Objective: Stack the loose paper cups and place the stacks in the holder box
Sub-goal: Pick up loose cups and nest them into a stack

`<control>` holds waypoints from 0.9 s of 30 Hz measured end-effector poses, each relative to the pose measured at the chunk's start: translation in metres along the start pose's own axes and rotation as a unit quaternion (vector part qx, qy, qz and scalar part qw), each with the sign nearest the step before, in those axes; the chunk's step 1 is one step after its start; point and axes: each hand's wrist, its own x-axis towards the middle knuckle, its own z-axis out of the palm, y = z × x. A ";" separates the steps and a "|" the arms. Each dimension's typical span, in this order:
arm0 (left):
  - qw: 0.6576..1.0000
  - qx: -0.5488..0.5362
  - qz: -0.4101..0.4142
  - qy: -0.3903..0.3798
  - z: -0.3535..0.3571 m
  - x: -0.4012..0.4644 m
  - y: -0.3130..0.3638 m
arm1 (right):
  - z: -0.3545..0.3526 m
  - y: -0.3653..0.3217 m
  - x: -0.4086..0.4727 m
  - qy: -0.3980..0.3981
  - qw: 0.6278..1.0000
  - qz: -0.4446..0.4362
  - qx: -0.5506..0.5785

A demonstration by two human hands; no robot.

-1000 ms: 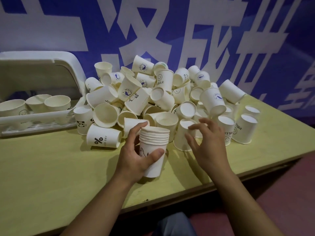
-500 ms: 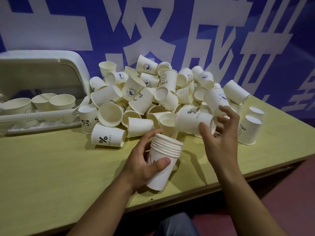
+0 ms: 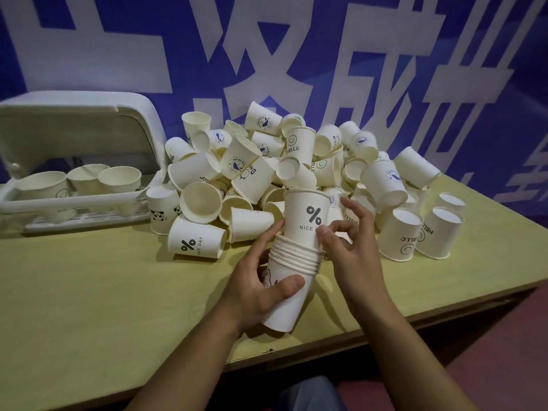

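My left hand (image 3: 255, 289) grips a stack of white paper cups (image 3: 289, 295) above the table's front edge, thumb across its front. A cup printed "% NICE DAY" (image 3: 307, 216) sits partway into the top of that stack, and my right hand (image 3: 348, 247) pinches it at its lower right side. Behind both hands lies a big pile of loose paper cups (image 3: 267, 167), tumbled in all directions. The white holder box (image 3: 77, 203) stands at the far left with its lid raised and three cup stacks (image 3: 89, 180) inside.
The yellow-green table (image 3: 89, 307) has bare surface at the front left. Two upside-down "HELLO" cups (image 3: 400, 235) stand to the right of my hands. A blue wall with large white characters (image 3: 296, 54) rises behind the pile. The table's right edge drops to a reddish floor (image 3: 504, 351).
My right hand picked a cup out of the pile, turned it upright and brought it down into the top of the stack in my left hand.
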 end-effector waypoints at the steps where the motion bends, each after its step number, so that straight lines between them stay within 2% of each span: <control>1: 1.000 0.001 0.000 0.002 0.000 0.000 -0.001 | -0.001 0.001 0.001 -0.009 1.000 0.001 -0.006; 8: 1.000 0.009 -0.007 0.023 0.001 0.001 -0.002 | -0.005 0.004 0.003 -0.003 1.000 0.010 -0.020; 14: 0.997 0.003 0.009 0.071 0.000 0.002 0.000 | -0.006 0.005 0.000 -0.032 0.994 -0.025 -0.103; 16: 0.997 0.002 0.011 0.080 0.001 0.002 0.001 | -0.008 0.005 0.004 -0.016 0.990 -0.030 -0.137; 18: 0.996 0.002 0.009 0.088 0.001 0.002 0.002 | -0.013 0.011 0.015 0.038 0.977 -0.034 -0.206; 20: 0.996 -0.005 0.004 0.090 0.001 0.002 0.002 | -0.016 0.021 0.027 0.071 0.951 -0.018 -0.300; 22: 0.997 -0.007 0.000 0.082 0.001 0.002 0.003 | -0.019 0.033 0.035 0.066 0.933 0.016 -0.354; 27: 0.998 -0.006 -0.010 0.061 0.001 0.001 0.001 | -0.021 0.043 0.039 0.048 0.944 0.073 -0.318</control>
